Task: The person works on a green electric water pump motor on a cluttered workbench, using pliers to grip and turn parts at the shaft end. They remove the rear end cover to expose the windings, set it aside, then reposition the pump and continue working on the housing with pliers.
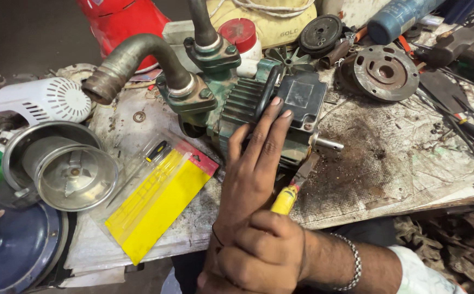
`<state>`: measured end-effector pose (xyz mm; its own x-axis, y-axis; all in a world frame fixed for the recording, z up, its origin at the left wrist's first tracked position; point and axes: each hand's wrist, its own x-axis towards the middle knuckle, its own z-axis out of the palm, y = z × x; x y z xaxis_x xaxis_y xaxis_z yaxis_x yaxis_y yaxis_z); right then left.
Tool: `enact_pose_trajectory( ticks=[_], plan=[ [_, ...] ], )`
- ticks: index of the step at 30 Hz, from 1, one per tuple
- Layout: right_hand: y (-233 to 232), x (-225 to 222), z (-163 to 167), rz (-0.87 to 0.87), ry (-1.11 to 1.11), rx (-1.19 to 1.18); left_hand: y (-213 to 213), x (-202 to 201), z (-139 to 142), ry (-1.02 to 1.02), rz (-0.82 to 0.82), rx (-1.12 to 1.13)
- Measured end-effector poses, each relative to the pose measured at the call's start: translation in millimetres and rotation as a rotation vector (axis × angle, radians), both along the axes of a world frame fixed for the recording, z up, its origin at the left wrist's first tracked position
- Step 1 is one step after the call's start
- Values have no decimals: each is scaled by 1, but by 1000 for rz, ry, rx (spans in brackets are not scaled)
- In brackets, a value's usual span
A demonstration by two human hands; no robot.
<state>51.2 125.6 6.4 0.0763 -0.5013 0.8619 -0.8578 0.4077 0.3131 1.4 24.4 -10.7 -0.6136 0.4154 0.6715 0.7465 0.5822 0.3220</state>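
A green pump motor (245, 100) with a black terminal box (302, 98) lies on the dirty workbench (389, 158). My left hand (256, 163) is laid flat on the motor, fingers spread, fingertips touching the black box. My right hand (267, 253) is a fist at the bottom edge, closed around a yellow-handled tool (284, 200). The tool's metal end (305, 170) points up at the motor's lower side, just under the bare shaft (329, 144). Two rusty pipes (133, 60) rise from the pump head (193, 92).
A yellow blister pack with a screwdriver (155, 204) lies left of my hands. A steel jar (68, 169), white vented cover (46, 100) and blue round lid (14, 250) crowd the left. A round metal plate (385, 72), black pulley (320, 32) and loose tools (460, 114) lie right.
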Motion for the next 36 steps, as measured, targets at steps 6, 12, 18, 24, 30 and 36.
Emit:
enact_pose_trajectory(
  ticks=[6,12,18,24,30,36],
  plan=[
    [13,8,26,-62,-633,-343,-1,4,14,37,-35,-30],
    [5,2,30,27,-482,-485,-1,21,20,-37,-56,59],
    [-3,17,26,-234,-385,-394,4,-5,3,104,47,-149],
    [2,45,50,-622,-509,-600,4,5,4,26,-44,93],
    [64,54,14,-627,-490,-722,14,13,-1,85,37,73],
    [134,23,-18,-772,-510,-793,15,16,-5,223,59,-71]
  ],
)
